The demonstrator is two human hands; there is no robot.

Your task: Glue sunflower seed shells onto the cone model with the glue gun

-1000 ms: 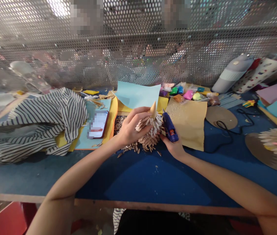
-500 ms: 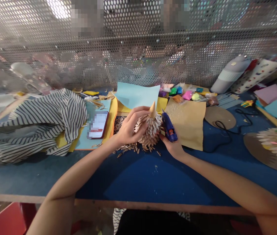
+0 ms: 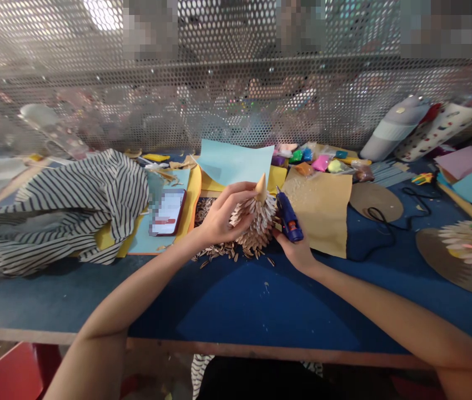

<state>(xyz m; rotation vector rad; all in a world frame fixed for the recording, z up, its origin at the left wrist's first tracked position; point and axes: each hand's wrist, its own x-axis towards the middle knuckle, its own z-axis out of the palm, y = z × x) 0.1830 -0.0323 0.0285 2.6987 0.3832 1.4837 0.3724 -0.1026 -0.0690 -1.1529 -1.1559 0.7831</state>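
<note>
A paper cone covered in overlapping seeds (image 3: 256, 222) stands on the blue table (image 3: 236, 300) in the middle of the view. My left hand (image 3: 221, 214) is wrapped round its left side, fingers curled near the bare tip. My right hand (image 3: 294, 244) grips a blue glue gun (image 3: 289, 216), whose nozzle points up beside the cone's right flank. Loose seeds (image 3: 219, 253) lie scattered about the cone's base.
A striped cloth (image 3: 73, 205) lies at left beside a phone (image 3: 167, 211) on coloured sheets. Tan paper (image 3: 323, 205), small bags of coloured bits (image 3: 319, 158), a black cord (image 3: 386, 222) and another seed-covered piece (image 3: 469, 244) sit to the right. A perforated metal screen (image 3: 236, 83) closes the back.
</note>
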